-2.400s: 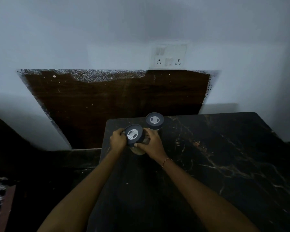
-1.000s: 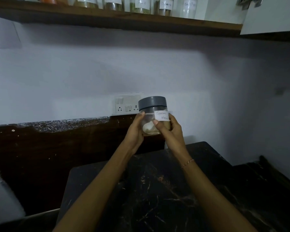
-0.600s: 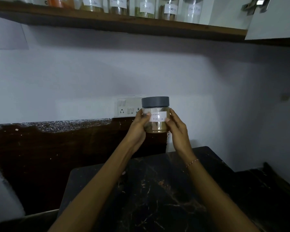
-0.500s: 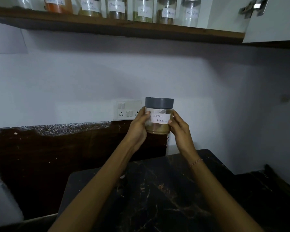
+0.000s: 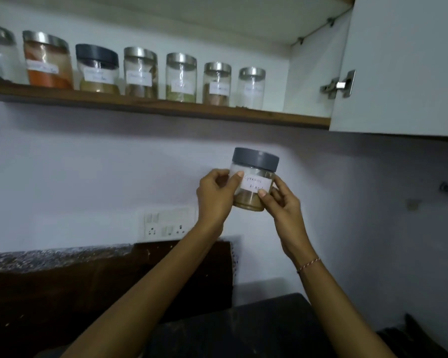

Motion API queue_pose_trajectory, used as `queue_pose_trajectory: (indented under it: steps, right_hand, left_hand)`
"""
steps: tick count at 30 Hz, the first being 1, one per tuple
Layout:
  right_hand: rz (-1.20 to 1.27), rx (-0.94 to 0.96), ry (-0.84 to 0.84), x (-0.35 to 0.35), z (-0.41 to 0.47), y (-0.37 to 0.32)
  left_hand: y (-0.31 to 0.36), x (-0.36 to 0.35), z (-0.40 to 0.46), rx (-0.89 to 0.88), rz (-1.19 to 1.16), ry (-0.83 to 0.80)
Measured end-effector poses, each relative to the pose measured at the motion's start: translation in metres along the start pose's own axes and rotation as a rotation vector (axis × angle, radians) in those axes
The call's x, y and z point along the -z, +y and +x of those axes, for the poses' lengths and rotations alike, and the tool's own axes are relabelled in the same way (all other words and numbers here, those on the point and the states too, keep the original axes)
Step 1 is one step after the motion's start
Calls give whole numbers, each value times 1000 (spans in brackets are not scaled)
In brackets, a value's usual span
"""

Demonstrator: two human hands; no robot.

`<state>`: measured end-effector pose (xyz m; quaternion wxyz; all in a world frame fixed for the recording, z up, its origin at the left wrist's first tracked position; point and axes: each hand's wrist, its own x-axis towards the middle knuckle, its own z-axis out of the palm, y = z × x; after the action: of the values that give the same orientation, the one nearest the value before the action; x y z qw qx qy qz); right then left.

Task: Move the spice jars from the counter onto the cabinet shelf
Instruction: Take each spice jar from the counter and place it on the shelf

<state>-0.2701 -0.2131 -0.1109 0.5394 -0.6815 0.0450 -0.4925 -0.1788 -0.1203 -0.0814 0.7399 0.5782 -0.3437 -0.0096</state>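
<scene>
I hold a clear spice jar (image 5: 254,177) with a dark grey lid and a white handwritten label, brown powder in its bottom. My left hand (image 5: 214,195) grips its left side, thumb on the front. My right hand (image 5: 282,202) grips its right side, thumb on the label. The jar is in the air, slightly tilted, below the wooden cabinet shelf (image 5: 166,107). On the shelf stands a row of several labelled jars, one with a dark lid (image 5: 96,69), the others with steel lids. The rightmost jar (image 5: 251,89) leaves a gap before the cabinet's side wall.
The open white cabinet door (image 5: 404,65) hangs at the upper right with its hinge (image 5: 339,85). A switch and socket plate (image 5: 168,223) sits on the wall. The dark marble counter (image 5: 243,329) lies below my arms.
The view has tilted up, so the shelf's jars and the cabinet interior now show fully. Both hands have carried the jar a little higher and to the right, away from the counter.
</scene>
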Motion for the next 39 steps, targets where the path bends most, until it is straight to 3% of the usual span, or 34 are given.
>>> queue_pose_trajectory:
  steps: [5,10,16,30,34,37,39]
  right_hand:
    - [-48,230,20,38,95,-52]
    - [-158,357,45,72,202,-90]
    - [-150,149,4,99,283,-62]
    - [-819,77,-40,92,329,-27]
    - [-908,82,3,93,323,-25]
    - [-897,233,100,95,305,-22]
    - [-848,322,138,96,289,-18]
  left_hand:
    - [61,-61,64,-196,-20,-94]
    - [108,-117,146,-129,-54,-126]
    - [111,-144,209,74,-310,-324]
    - [85,-157,253,263,38,-312]
    - [82,-162,249,175,83,-212]
    - [80,-163,241,27,128,-89]
    - [80,-158,229,-126,142,-91]
